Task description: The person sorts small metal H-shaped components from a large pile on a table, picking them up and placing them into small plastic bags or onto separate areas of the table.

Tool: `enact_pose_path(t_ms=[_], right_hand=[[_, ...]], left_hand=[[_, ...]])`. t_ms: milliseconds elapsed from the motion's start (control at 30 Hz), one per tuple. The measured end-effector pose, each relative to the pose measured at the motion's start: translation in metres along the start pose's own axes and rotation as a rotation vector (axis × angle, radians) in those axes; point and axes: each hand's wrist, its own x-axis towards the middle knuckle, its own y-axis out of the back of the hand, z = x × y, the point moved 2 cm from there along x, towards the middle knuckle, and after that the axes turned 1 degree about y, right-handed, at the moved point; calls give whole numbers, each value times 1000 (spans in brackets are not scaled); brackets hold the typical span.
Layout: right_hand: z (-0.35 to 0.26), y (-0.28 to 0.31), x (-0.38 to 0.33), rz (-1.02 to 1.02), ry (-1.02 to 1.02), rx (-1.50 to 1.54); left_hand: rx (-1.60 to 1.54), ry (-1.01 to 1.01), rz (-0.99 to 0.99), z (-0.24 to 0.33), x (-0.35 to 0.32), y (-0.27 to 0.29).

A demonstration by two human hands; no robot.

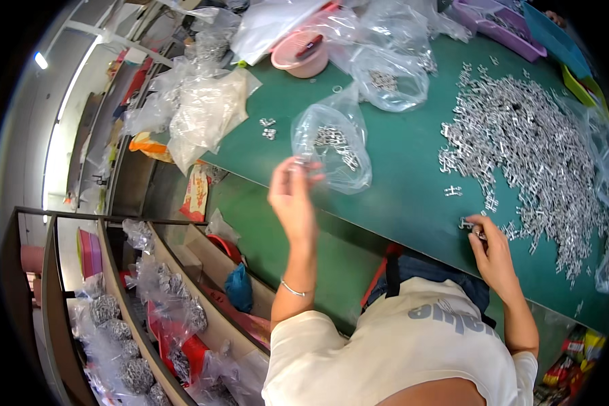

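My left hand (292, 188) is at the near left rim of a clear plastic bag (355, 172) that lies open on the green table. Its fingers are pinched around small silvery metal parts (303, 161), slightly smeared by motion. More such parts (335, 142) lie inside the bag. My right hand (495, 252) rests at the table's near edge, fingers curled around a few small metal pieces (478, 231). Beyond it spreads a large heap of silvery metal parts (521, 142). A few loose pieces (452, 191) lie left of the heap.
The green table (402, 196) also bears a second clear bag with parts (389, 80), a pink basin (301, 57), a purple tray (497, 24) and two small groups of parts (268, 128). Left of me, shelving (176, 264) holds bagged metal parts (137, 375).
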Motion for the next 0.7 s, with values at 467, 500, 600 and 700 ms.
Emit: enact_pose_path(t_ms=[467,500,600,700], right_hand=[[37,21,-12,244,-176,724],[44,29,-18,345,-200,601],[43,39,-29,521,-99,68],[31,23,-22,487,50,-351]], left_hand=[[1192,-391,222,-56,135,91],[1042,-431,294,-49,115,68],[606,-702,220,-15,6,-23],[636,-540,-592,-23,-81,-83]])
